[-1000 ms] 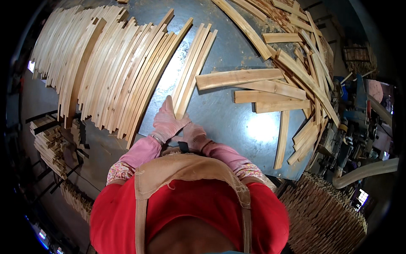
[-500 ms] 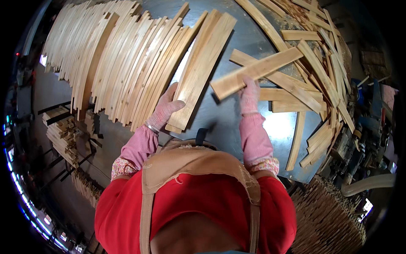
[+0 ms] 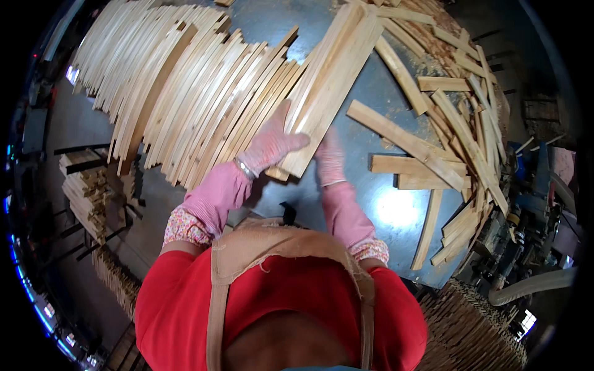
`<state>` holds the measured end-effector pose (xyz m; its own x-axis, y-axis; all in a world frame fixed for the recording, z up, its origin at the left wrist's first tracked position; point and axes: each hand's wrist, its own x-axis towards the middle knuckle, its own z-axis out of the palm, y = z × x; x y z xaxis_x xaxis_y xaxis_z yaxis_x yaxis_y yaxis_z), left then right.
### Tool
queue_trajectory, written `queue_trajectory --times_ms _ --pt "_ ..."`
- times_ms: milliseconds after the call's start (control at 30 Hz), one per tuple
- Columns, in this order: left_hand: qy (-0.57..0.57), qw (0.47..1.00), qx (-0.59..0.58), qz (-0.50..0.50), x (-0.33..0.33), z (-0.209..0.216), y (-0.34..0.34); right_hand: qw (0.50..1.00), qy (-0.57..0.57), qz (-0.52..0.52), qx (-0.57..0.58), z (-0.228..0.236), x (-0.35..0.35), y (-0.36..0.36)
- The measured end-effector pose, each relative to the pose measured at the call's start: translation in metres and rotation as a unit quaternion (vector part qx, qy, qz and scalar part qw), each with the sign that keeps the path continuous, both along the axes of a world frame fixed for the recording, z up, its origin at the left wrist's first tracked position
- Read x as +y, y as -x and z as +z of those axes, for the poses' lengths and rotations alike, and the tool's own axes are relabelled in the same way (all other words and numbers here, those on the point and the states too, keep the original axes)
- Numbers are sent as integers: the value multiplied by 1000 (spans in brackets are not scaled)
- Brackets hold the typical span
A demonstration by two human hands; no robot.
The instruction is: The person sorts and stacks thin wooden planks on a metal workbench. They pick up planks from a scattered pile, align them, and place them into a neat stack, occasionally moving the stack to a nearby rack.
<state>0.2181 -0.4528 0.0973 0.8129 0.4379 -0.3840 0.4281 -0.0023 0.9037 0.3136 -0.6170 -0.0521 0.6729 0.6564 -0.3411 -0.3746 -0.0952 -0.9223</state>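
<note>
A few long pale wooden boards (image 3: 334, 93) lie together, slanting away from me along the right end of a long row of strips. My left hand (image 3: 269, 143), in a pink knit glove, grips their near end, thumb across the top and fingers along the left side. At the right edge of the same boards is my gloved right hand (image 3: 330, 157). Motion smears its fingers, and whether they touch or hold the boards is unclear. Under the near end of the top board a shorter end (image 3: 278, 174) pokes out.
Many narrow wooden strips (image 3: 204, 93) stand side by side at the left of the metal table (image 3: 359, 204). Loose wooden pieces (image 3: 408, 136) lie crisscrossed at the right, with sawdust among them. Stacked wood (image 3: 83, 198) rests beyond the table's left edge, and a grey hose (image 3: 532, 287) is at the right.
My right hand has moved left to the boards; the short plank it held no longer shows as a separate piece there. The boards and my left hand have shifted right in the picture.
</note>
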Motion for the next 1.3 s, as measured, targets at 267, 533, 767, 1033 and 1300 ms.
queue_trajectory --times_ms 267,533,767,1033,1300 --pt "-49 986 101 -126 -57 -44 -9 958 232 -128 -113 53 -12 -35" --pt "30 989 100 -106 -25 -57 -1 964 -31 -200 170 16 -40 -23" --pt "-78 991 22 -106 -16 -82 5 961 -61 -137 232 16 -47 -24" --pt "184 982 -46 17 28 -33 -35 964 -150 -158 150 58 3 -43" --pt "-109 987 -115 -16 330 -43 -232 980 136 -140 -38 8 30 -105"
